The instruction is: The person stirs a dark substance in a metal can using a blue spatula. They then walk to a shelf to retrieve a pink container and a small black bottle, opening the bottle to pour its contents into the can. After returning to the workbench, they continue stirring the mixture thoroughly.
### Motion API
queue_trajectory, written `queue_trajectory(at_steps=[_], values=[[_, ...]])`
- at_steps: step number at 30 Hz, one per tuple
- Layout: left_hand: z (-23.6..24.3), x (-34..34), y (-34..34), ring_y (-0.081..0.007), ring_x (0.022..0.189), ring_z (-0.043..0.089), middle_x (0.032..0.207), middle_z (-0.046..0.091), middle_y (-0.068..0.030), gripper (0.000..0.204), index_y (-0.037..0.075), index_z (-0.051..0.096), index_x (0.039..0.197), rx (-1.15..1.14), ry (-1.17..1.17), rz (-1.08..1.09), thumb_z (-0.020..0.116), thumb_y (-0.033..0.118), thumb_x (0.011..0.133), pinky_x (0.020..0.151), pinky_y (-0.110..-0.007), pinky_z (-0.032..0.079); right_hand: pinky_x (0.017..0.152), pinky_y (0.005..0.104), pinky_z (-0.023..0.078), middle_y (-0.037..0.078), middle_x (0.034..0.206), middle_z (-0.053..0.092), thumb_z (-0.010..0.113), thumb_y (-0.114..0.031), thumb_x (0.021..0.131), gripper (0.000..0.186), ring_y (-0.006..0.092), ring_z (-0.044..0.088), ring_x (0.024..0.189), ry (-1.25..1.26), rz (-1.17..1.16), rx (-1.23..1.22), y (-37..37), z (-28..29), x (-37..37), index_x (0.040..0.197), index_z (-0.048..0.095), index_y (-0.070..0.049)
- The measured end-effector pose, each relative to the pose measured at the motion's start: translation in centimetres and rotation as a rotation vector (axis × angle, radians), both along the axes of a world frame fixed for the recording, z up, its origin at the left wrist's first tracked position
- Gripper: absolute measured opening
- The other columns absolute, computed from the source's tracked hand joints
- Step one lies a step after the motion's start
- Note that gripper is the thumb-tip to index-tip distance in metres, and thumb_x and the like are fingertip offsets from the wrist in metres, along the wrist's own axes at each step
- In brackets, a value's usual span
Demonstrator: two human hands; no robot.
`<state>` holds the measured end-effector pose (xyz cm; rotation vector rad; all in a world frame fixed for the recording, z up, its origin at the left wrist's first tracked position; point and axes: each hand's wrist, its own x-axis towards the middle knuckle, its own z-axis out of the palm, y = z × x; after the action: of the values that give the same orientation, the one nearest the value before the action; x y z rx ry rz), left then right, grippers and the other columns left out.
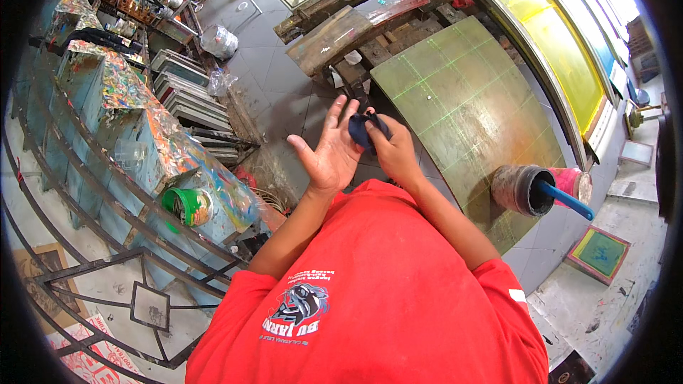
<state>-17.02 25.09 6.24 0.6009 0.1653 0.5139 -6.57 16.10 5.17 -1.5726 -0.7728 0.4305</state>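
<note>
In front of my chest, my right hand (398, 153) pinches a dark navy cloth (361, 133), bunched up small. The cloth lies against the fingers of my left hand (331, 149), which is palm up with its thumb and fingers spread. Just right of my hands is a greenish board (455, 114) marked with bright green grid lines. On its near right part stands a dark, paint-smeared tub (516, 188) with a blue handle (565, 199) sticking out. A pink container (571, 183) sits beside that tub.
Left are paint-splattered steps (163, 135) with a green tub (188, 206), behind curved metal railing (142, 206). Stacked frames (188, 99) lean beyond them. A yellow screen frame (555, 43) stands far right, and a small green screen (597, 254) lies near right. A clear plastic bag (219, 43) rests on the tiled floor.
</note>
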Motion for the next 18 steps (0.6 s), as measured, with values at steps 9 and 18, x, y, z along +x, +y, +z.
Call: queue_trajectory(at_steps=[9,18], values=[[-0.7,-0.5,2.7,-0.0276,0.146,0.023,0.159,0.02,-0.0147,0.137,-0.001,0.012,0.153,-0.143,0.024,-0.411,0.02,0.101,0.061,0.119,-0.043,0.018,0.073,0.045,0.051,0.012,0.094,0.058,0.07,-0.011,0.069,0.028,0.0345,0.061,0.088,-0.594,-0.089,-0.286,3.5,2.8,-0.5,0.095,0.06,-0.008],[-2.6,-2.1,6.6,-0.0198,0.148,0.015,0.161,0.017,-0.0076,0.144,0.002,0.018,0.153,-0.024,-0.028,-0.511,0.008,0.104,0.053,0.118,-0.038,0.013,0.066,0.0456,0.049,0.013,0.085,0.056,0.07,-0.015,0.073,0.02,0.0347,0.061,0.081,-0.648,0.001,-0.339,6.7,1.8,0.9,0.087,0.057,-0.007]])
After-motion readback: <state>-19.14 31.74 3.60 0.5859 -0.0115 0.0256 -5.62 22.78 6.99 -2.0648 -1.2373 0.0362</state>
